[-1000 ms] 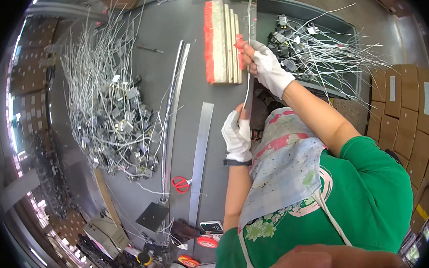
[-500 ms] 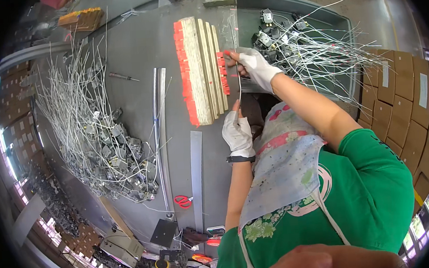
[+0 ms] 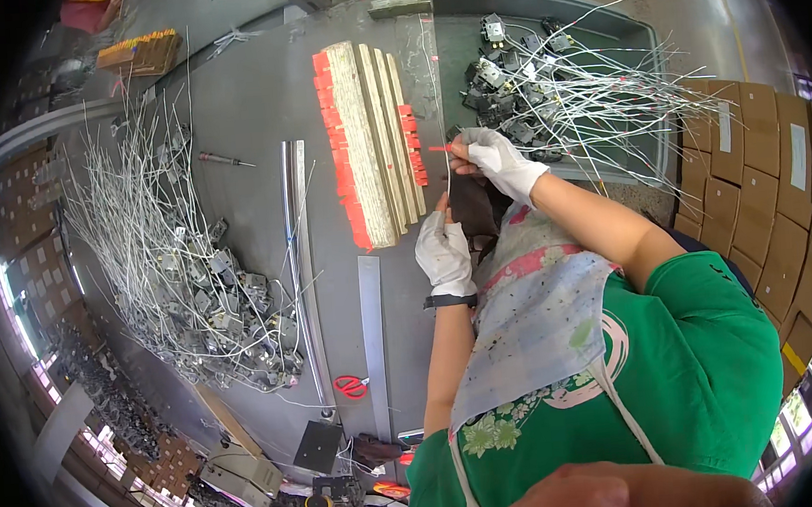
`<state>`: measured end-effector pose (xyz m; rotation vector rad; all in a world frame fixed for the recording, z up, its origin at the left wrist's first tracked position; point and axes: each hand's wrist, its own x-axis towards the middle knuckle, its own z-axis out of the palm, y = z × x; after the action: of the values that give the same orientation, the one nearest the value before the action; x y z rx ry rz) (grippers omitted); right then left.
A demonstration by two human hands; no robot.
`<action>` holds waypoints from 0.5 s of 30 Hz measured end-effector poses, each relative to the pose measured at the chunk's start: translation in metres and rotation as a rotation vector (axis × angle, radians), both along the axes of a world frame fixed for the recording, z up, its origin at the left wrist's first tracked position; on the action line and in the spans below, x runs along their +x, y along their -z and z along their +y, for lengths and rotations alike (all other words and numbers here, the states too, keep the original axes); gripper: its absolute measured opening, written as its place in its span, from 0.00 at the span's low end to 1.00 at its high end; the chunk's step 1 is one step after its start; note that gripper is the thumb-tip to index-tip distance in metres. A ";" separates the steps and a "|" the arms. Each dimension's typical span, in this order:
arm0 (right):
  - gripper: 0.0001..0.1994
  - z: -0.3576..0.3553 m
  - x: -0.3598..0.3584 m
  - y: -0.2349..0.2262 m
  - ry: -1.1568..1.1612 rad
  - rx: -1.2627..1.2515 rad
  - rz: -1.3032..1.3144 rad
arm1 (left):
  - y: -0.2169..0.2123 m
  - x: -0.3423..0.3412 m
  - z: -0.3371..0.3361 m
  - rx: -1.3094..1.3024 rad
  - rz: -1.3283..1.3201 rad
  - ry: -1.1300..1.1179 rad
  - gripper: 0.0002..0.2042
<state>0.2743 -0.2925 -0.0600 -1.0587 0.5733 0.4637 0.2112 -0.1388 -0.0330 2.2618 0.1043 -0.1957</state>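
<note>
Both my hands wear white gloves. My right hand pinches a small red tag at the top of a thin white wire. My left hand is just below it, with its fingertips closed on the lower part of that wire. Both hands hover at the right edge of a block of pale strips lined with rows of red tags on the grey table.
A big heap of white wires with small grey switches covers the table's left. A grey tray with more wired switches lies behind my right hand. Metal strips, red scissors, a screwdriver and stacked cardboard boxes surround them.
The view has swung, so the tag block sits further left. My right hand has come down closer to my left hand, and a red tag now shows at its fingertips.
</note>
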 end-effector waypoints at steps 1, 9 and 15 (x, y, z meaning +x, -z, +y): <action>0.12 0.000 0.002 -0.004 -0.040 -0.041 0.028 | 0.001 0.000 0.001 0.001 0.001 0.000 0.13; 0.11 0.005 0.008 -0.021 -0.084 -0.068 -0.018 | -0.007 -0.006 0.010 -0.256 -0.038 0.001 0.13; 0.13 0.003 0.009 -0.051 -0.178 -0.023 0.033 | -0.021 -0.020 0.023 -0.310 -0.072 -0.065 0.13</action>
<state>0.2831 -0.2894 -0.0094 -1.1304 0.5169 0.6326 0.1908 -0.1161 -0.0117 1.9514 0.1018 -0.0888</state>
